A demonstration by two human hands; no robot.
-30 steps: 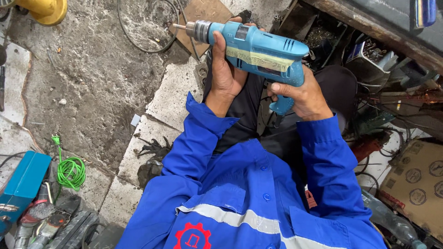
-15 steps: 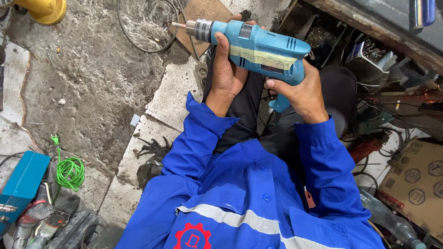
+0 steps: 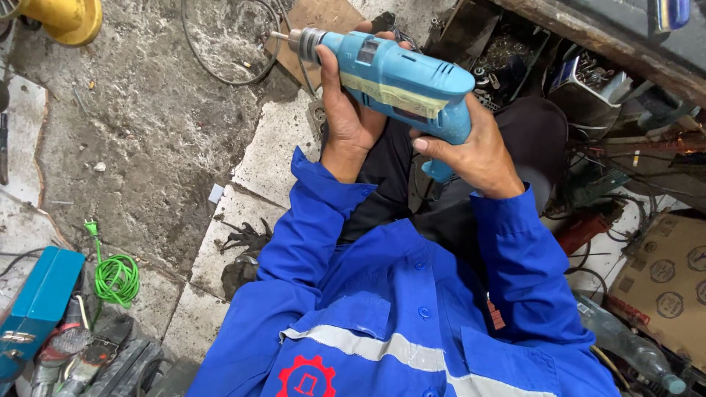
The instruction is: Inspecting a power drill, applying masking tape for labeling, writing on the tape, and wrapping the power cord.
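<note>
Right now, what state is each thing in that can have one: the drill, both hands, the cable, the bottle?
Blue electric drill: lifted off the floor, held in both hands, chuck pointing away to the left.
Left hand: wrapped around the drill's front body.
Right hand: closed on the drill's handle.
Green cable: coiled, lying on the floor, plug free.
Clear plastic bottle: lying on its side.
Cardboard box: on the floor; open or shut unclear.

Cracked, perhaps concrete, floor [image 3: 147, 147]
</note>
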